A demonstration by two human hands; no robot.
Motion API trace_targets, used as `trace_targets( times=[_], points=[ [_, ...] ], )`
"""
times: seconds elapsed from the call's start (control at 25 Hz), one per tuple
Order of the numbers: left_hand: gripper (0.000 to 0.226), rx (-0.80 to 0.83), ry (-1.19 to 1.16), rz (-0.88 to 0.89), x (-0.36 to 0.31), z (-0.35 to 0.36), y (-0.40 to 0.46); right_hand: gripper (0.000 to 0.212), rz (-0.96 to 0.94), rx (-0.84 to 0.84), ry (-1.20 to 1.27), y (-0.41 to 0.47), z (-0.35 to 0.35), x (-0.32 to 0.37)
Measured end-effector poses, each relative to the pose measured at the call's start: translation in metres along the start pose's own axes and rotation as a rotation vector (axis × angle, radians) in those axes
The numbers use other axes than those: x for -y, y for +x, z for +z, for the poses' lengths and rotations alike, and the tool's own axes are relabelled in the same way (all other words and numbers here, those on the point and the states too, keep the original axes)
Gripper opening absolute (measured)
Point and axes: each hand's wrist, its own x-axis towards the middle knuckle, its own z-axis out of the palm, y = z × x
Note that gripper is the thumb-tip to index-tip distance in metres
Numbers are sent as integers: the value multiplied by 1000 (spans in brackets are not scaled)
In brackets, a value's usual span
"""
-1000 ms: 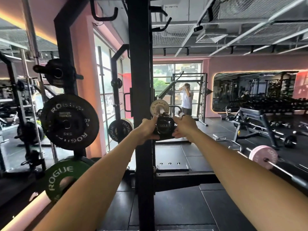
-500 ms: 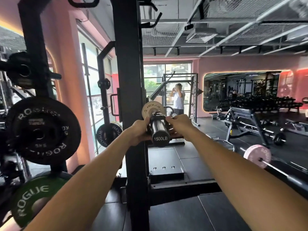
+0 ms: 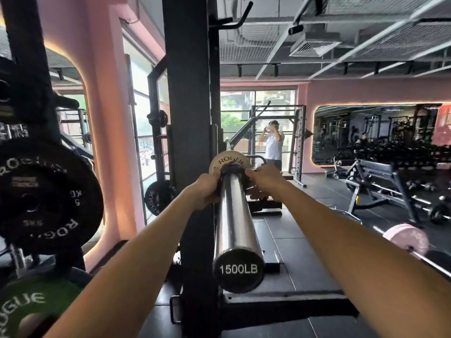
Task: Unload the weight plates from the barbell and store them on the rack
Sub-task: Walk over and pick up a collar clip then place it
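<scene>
Both arms reach forward along the barbell sleeve (image 3: 233,211), whose black end cap reads 1500LB and points back toward the camera. The left hand (image 3: 203,191) curls its fingers (image 3: 214,176) against the left side of a dark collar (image 3: 233,168) on the sleeve; the right hand (image 3: 264,178) pinches the same collar from the right with its fingertips (image 3: 250,172). Just beyond the fingers, touching the collar's far face, sits a small tan plate (image 3: 223,161) marked ROGUE. The black rack upright (image 3: 188,118) stands just left of the left hand. Well to the left of the fingers, a black plate (image 3: 48,198) and a green plate (image 3: 26,306) hang stored on pegs.
</scene>
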Motion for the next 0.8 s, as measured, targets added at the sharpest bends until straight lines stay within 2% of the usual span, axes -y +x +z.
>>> trace_targets(
  times=[0.12, 0.32, 0.52, 0.6, 0.72, 0.8],
  points=[
    [47, 25, -29, 5, 1, 0, 26, 25, 7, -9, -12, 24, 3, -1],
    [47, 53, 5, -4, 1, -1, 63, 34, 6, -27, -60, 60, 7, -4],
    [42, 113, -9, -49, 1, -7, 71, 27, -20, 17, -151, 64, -1, 4],
    [42, 130, -28, -52, 1, -8, 71, 29, -131, -70, -329, 66, 4, 12],
    [40, 136, -31, -54, 0, -8, 72, 20, -323, -158, -739, 62, 17, 24],
    [38, 132, -43, -60, 1, -6, 71, 16, -370, -107, -849, 60, 21, 28]
  ],
)
